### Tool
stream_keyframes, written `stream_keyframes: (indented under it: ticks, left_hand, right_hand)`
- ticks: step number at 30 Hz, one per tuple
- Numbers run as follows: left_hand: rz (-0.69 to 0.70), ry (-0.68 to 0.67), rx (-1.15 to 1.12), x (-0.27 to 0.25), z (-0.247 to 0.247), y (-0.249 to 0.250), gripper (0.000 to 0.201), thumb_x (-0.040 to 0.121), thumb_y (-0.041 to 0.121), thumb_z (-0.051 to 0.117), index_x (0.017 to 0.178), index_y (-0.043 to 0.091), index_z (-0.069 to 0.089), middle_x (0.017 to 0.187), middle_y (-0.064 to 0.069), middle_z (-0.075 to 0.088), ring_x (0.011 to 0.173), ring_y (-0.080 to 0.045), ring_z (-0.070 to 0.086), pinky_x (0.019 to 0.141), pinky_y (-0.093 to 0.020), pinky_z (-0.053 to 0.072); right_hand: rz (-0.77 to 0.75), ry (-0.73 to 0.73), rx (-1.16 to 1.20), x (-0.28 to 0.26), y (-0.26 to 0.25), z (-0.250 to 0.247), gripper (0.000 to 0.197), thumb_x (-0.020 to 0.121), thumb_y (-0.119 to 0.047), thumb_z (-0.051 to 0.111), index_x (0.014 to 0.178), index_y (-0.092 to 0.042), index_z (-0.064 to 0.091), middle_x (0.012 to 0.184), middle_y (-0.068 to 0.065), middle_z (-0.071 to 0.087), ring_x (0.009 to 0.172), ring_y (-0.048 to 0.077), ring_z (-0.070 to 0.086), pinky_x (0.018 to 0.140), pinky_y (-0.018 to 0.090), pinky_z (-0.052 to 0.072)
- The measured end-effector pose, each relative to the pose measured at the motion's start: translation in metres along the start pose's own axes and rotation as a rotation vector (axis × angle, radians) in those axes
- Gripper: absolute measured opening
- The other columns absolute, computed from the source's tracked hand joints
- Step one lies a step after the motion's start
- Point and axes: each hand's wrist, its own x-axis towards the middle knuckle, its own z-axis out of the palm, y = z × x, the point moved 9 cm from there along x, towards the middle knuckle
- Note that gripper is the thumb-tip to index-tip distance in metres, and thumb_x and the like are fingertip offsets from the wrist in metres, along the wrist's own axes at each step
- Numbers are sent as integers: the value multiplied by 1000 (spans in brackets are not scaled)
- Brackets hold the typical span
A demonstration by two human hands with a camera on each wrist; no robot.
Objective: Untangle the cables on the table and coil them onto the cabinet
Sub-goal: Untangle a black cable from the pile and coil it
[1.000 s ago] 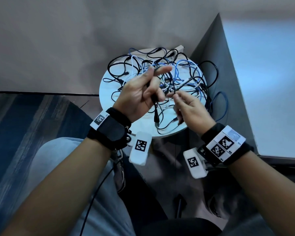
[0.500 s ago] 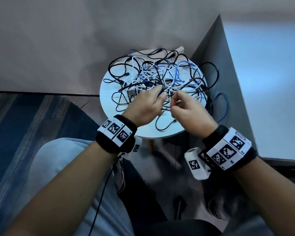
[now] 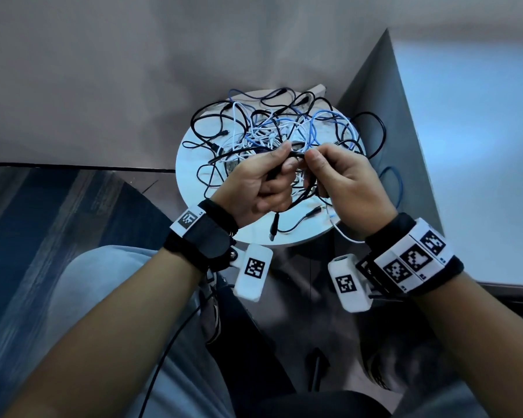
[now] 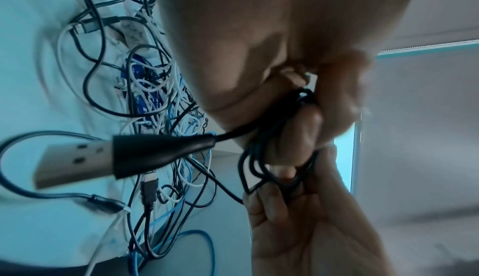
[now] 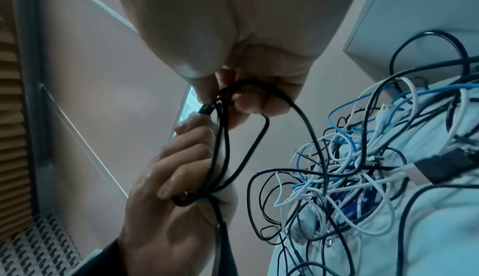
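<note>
The cabinet [image 3: 453,122] stood at the right, its side just beside the round worktop [image 3: 191,164]. On the worktop lay a tangle of cables [image 3: 284,128], black, white and blue, some loops hanging over the rim toward the cabinet. Above the near edge of the worktop the left hand [image 3: 254,185] and right hand [image 3: 344,182] met, both raised. The left grip curled round several loops of a black cable [image 5: 220,147]; the right grip pinched the same cable at the top of the loops. Its plug [image 4: 85,157] hung free below the left hand.
</note>
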Motion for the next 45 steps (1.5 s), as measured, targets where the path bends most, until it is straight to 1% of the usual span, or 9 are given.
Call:
stream_keyframes:
  ticks: [7,11,17,23,28,32,38,41,45]
  left_hand:
    - [28,156,-19,1,-5,4,38,107,34,36,79,12,49,42,7,35,29,-9,40,40,-22,29]
    - [13,224,-44,2,-12,4,37,106,32,40,80,10,53,43,4,41,33,-12,46,41,-22,36]
    - [-101,108,-187,-2,6,-8,50,108,40,26,72,13,47,41,2,35,41,-20,53,55,-31,49]
    - [-117,-80,-243,-5,22,-10,56,105,40,31,61,17,56,36,5,36,43,-20,60,78,-38,57]
    - [-106,-46,-320,1,20,-17,56,107,42,29,63,20,55,38,10,34,31,-6,29,43,-21,40]
    - [4,-21,-455,7,12,-6,55,110,42,22,77,14,56,43,9,37,35,-7,16,37,-19,24]
    - [217,105,-434,4,-15,25,52,111,33,21,133,-6,47,51,6,41,46,-3,49,65,-20,52]
    - [295,225,-439,1,-33,28,51,111,31,27,137,-11,42,60,6,48,68,-7,66,83,-28,58]
    - [334,444,-195,-1,-43,17,43,111,25,34,134,-9,46,72,-3,63,78,-22,73,78,-33,59]
  right_hand:
    - [115,-75,339,-2,4,10,20,103,-18,51,89,-9,61,73,1,64,71,13,61,72,24,49]
    - [227,-95,574,-5,12,20,22,105,-19,44,92,-7,57,57,-3,45,56,15,46,60,22,44]
    - [210,-13,519,-4,10,17,25,107,-17,41,86,-7,50,58,0,30,51,13,18,47,24,19]
    - [240,-45,448,-8,5,9,33,102,-22,52,74,-6,54,51,1,44,48,19,35,44,23,35]
    - [249,-18,412,-5,15,10,34,105,-26,48,78,-7,56,55,-4,50,51,14,39,55,28,39]
    - [245,-6,300,-4,29,14,37,102,-40,43,95,-8,59,75,10,59,68,20,57,69,36,46]
    - [328,-74,160,-12,45,22,37,110,-30,33,105,-1,55,55,5,49,49,25,52,59,41,40]
    - [375,-199,114,-16,47,36,36,109,-28,37,109,0,59,57,1,42,45,16,39,48,31,34]
    - [264,-433,-317,-24,38,50,26,102,-37,53,115,-19,66,55,-10,56,49,7,52,59,30,44]
